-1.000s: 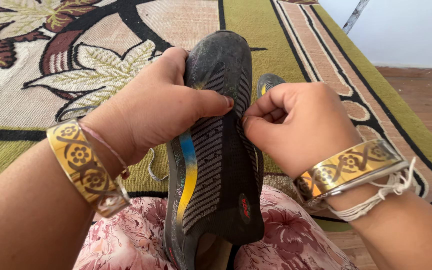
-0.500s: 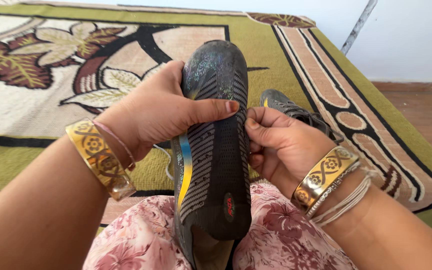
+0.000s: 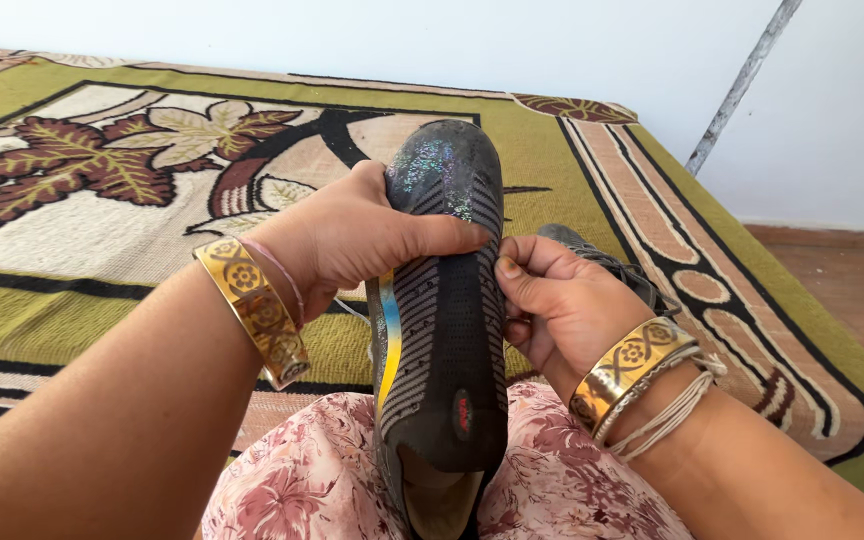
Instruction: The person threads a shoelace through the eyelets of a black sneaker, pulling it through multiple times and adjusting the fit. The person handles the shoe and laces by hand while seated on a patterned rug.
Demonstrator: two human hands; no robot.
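Observation:
A dark grey knit shoe (image 3: 444,320) with a yellow-and-blue side stripe stands toe-up over my lap. My left hand (image 3: 352,240) grips its left side, thumb laid across the upper. My right hand (image 3: 552,300) holds the right edge, fingers curled and pinching at the side of the upper. Both wrists carry wide gold bangles; the right wrist also has white thread wound round it. A second dark shoe (image 3: 607,265) lies on the rug behind my right hand, mostly hidden.
A large green rug (image 3: 102,200) with leaf patterns and a striped border covers the raised surface ahead. A white wall and a slanted grey pole (image 3: 742,85) stand at the back right. Brown floor (image 3: 852,290) lies to the right. Pink floral cloth covers my lap.
The view has tilted upward, showing more of the rug and the wall. Both hands stay on the shoe; my right hand has slid a little lower along its right edge.

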